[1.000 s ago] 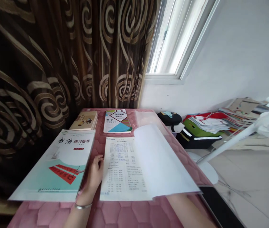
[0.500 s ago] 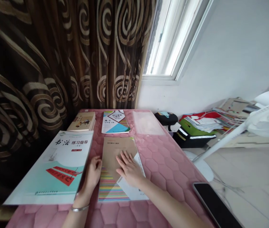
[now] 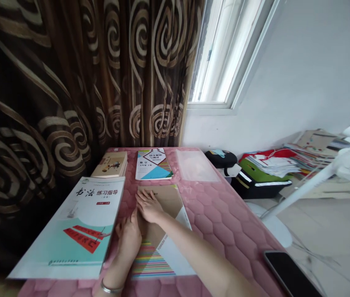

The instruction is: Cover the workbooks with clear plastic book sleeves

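Brown-covered workbook [image 3: 153, 236] lies on the pink-padded desk [image 3: 212, 216]. Right hand [image 3: 150, 207], fingers extended, presses its upper left, seemingly keeping the cover flat; left hand [image 3: 129, 234] apparently steadies the left edge, grip indeterminable.

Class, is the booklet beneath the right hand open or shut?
Shut: the booklet lies with its striped cover uppermost, right hand on it.

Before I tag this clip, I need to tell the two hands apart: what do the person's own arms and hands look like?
The left hand and right hand wear no gloves. A slim, silver-coloured bracelet circles the left wrist; none shows on the right. No sleeve is visible on either forearm.
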Available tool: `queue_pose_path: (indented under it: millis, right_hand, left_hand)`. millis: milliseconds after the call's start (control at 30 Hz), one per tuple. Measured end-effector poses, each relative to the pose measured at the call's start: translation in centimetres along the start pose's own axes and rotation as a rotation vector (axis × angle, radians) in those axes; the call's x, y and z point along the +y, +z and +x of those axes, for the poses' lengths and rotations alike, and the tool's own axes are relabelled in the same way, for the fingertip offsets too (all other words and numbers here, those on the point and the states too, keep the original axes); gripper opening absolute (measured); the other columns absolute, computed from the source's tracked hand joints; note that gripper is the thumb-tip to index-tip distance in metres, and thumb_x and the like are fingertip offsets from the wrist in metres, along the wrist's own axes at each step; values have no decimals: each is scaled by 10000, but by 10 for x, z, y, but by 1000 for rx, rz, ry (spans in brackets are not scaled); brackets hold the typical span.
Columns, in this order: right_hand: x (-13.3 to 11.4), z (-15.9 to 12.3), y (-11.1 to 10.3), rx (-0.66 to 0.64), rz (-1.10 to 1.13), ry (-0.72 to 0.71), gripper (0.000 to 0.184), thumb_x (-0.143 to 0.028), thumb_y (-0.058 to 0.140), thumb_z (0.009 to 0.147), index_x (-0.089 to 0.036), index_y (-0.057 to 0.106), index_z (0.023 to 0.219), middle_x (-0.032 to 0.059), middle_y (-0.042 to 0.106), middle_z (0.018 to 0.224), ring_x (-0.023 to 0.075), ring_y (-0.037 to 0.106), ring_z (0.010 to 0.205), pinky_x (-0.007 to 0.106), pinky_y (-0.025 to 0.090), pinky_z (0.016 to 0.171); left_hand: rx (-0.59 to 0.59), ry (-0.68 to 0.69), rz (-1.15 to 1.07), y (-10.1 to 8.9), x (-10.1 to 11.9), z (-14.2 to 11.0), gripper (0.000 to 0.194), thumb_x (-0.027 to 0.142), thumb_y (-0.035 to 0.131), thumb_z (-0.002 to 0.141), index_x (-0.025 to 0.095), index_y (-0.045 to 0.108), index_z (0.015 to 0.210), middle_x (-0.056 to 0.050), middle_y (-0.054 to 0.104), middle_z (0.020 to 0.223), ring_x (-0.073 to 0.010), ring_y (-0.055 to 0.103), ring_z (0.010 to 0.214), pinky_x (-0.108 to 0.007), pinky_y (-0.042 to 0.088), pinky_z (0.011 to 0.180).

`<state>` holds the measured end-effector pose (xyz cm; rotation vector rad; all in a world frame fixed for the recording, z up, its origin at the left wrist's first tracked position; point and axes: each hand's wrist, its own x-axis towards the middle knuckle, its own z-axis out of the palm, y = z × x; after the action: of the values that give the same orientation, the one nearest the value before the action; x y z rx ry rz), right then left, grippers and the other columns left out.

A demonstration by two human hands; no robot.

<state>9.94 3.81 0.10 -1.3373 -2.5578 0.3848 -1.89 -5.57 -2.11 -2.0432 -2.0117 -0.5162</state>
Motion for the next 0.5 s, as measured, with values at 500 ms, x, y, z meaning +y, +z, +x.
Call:
queue_pose_path:
  millis: [500]
  right_hand:
    - [67,-49,-22,46,-130,136,592,-441,232,1013,-102,345,1486,127,254,1574,239,186,1470,439,167,1194]
  left_hand:
    - [-100,19,87,-17,8,2,492,36,556,775,119,581,1260,-137,658,1019,-280,614,952,-415,461,814]
